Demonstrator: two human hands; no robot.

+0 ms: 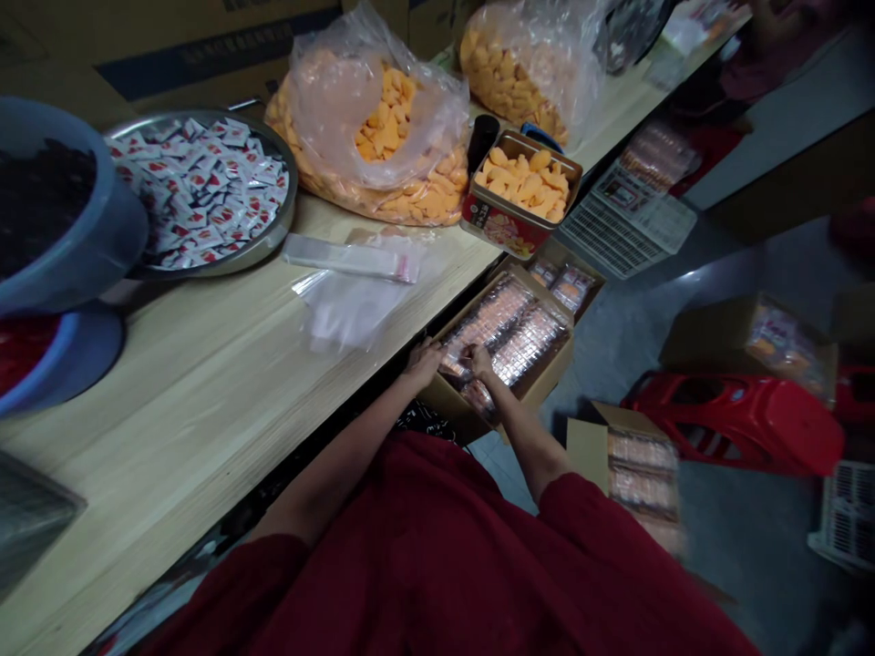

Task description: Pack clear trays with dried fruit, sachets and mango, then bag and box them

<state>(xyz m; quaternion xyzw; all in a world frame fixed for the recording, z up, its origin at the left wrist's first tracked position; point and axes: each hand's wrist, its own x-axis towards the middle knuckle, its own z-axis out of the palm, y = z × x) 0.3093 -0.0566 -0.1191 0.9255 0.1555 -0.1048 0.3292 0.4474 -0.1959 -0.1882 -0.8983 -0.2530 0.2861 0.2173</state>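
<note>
A cardboard box with its top open stands below the table's front edge, packed with rows of shiny clear-wrapped packets. My left hand is at the near left rim of this box, its fingers bent over the edge. Inside the box, my right hand reaches down onto the packets with its fingers curled together. What lies between those fingers is too small and dark to make out. Just behind is a second box with similar packets.
The wooden table holds a steel bowl of small sachets, blue tubs, clear bags, large bags of orange crackers and a tin. On the floor are a red stool, crates and boxes.
</note>
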